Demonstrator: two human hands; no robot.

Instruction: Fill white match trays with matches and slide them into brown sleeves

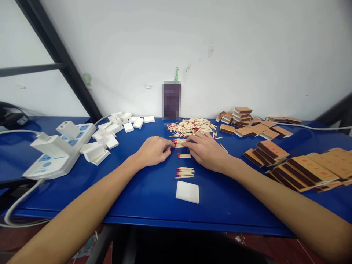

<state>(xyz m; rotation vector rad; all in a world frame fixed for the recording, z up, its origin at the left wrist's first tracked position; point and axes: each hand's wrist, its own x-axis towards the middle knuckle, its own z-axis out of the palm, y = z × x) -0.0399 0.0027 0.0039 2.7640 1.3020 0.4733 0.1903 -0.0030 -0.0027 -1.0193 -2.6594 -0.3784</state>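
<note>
My left hand (154, 150) is closed, its index fingertip and thumb at the red heads of a small group of matches (180, 142). From the other side my right hand (207, 151) has its bent fingertips on the plain ends of the same group, so the matches lie between both hands. Just behind is a big loose heap of matches (194, 126). Nearer to me lie two small rows of matches, one short row (184, 156) and one wider row (185, 172). A white matchbox tray (187, 191) rests closest to the table's front edge.
Several white trays (106, 134) lie scattered at left, beside a power strip (63, 152) with plugged-in chargers and cables. Brown matchbox sleeves (255, 128) are piled at back right, with larger stacks (310, 168) at right. A pixelated dark rectangle (172, 101) stands against the wall.
</note>
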